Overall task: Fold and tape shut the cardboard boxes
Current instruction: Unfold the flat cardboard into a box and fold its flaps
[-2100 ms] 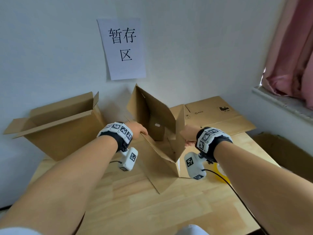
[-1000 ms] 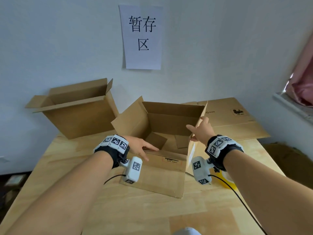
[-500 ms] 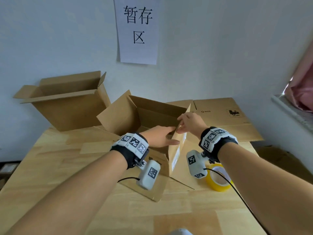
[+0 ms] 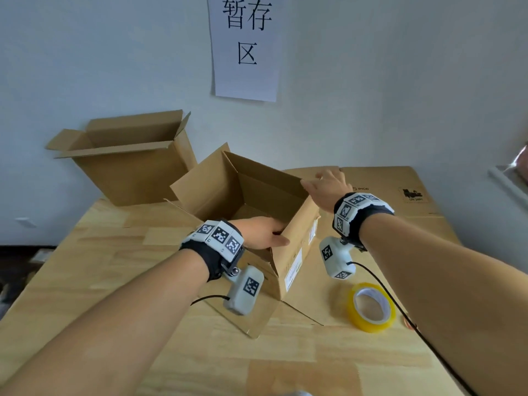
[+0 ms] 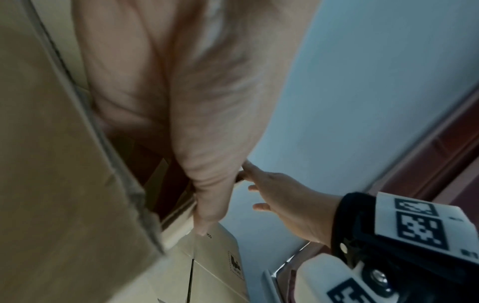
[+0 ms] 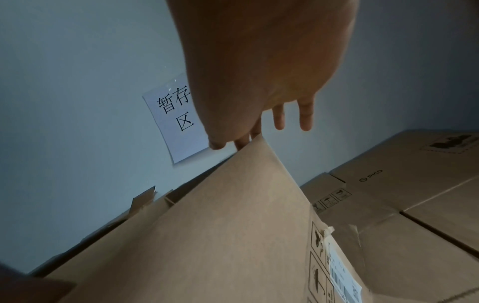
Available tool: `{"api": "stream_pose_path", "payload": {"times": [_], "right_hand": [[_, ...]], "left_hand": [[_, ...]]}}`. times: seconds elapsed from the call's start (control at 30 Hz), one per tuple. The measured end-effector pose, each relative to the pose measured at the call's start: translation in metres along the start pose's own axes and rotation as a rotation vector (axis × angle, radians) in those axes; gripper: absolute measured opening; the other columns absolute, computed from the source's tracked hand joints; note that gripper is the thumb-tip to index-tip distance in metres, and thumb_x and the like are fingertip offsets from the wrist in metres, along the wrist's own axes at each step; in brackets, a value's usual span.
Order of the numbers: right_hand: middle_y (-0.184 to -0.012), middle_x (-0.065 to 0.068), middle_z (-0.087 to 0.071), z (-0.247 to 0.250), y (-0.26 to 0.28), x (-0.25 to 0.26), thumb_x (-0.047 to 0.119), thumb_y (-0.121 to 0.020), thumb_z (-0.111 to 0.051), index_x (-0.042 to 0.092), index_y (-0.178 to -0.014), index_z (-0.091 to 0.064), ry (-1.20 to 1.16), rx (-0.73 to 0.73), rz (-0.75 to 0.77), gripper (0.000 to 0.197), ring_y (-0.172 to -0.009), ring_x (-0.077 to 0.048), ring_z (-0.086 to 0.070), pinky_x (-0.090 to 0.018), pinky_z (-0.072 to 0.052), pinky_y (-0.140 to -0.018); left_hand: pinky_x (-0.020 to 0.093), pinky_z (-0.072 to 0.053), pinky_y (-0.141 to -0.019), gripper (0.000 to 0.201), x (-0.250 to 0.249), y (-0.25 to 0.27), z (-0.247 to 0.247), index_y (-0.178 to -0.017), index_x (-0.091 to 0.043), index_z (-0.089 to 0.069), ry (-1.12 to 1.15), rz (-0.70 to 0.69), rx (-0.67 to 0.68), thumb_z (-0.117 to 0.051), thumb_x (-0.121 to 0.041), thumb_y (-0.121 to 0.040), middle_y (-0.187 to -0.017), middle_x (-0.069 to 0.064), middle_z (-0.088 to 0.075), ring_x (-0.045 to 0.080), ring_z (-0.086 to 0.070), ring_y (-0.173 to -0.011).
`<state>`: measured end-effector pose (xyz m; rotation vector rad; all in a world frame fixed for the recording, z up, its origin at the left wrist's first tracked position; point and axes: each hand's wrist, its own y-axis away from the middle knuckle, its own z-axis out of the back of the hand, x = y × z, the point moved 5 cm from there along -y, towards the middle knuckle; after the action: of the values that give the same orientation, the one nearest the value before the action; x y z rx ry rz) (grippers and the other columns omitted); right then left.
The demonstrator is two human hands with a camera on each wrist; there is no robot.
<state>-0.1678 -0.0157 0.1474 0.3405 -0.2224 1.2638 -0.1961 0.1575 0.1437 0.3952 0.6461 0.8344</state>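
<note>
Open box: centre of worktop, flaps up.
Left hand: clamped on near-right wall edge.
Right hand: fingers straight, at far-right corner.
Head view only: tape roll, near right.
Right wrist view only: label on box side.
Change: right hand released the rim; box turned.

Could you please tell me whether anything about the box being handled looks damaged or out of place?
Yes: the open box carries torn remnants of old clear tape along its corner seam, so it looks reused. It also sits skewed on the table, flaps splayed. Nothing spilled.
</note>
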Motion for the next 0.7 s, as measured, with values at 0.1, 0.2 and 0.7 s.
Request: {"api": "stream_pose_path", "payload": {"times": [0.1, 0.2, 0.7], "right_hand": [[-0.14, -0.01, -0.033, 0.003, -0.008, -0.014, 0.047, -0.097, -0.021, 0.018, -0.117, -0.055, -0.069, -0.021, -0.142, 0.049, -0.132, -0.033, -0.025, -0.05, -0.032, -0.101], [-0.148, -0.012, -0.026, 0.003, -0.005, -0.03, 0.039, -0.1, -0.018, 0.023, -0.136, -0.044, -0.129, 0.032, -0.239, 0.048, -0.137, -0.037, -0.019, -0.052, -0.023, -0.109], [-0.138, -0.01, -0.035, -0.07, 0.01, -0.007, 0.025, -0.095, -0.048, 0.032, -0.145, -0.031, -0.128, 0.204, 0.044, 0.054, -0.107, -0.025, -0.054, -0.03, -0.045, -0.087]], "left_hand": [[0.024, -0.039, -0.086, 0.046, 0.002, 0.0, 0.0, -0.139, -0.014, -0.043, -0.01, 0.003, 0.025, -0.039, -0.039, -0.101, -0.13, 0.005, -0.056, 0.018, -0.054, -0.107], [0.026, -0.041, -0.084, 0.046, 0.015, -0.002, 0.002, -0.135, -0.011, -0.047, -0.004, 0.033, 0.022, -0.034, -0.041, -0.101, -0.121, 0.006, -0.059, 0.019, -0.055, -0.102], [0.03, -0.047, -0.075, 0.033, 0.075, -0.016, 0.004, -0.118, -0.006, -0.055, 0.091, 0.19, -0.088, -0.037, -0.028, -0.102, -0.114, 0.011, -0.06, 0.022, -0.055, -0.092]]}}
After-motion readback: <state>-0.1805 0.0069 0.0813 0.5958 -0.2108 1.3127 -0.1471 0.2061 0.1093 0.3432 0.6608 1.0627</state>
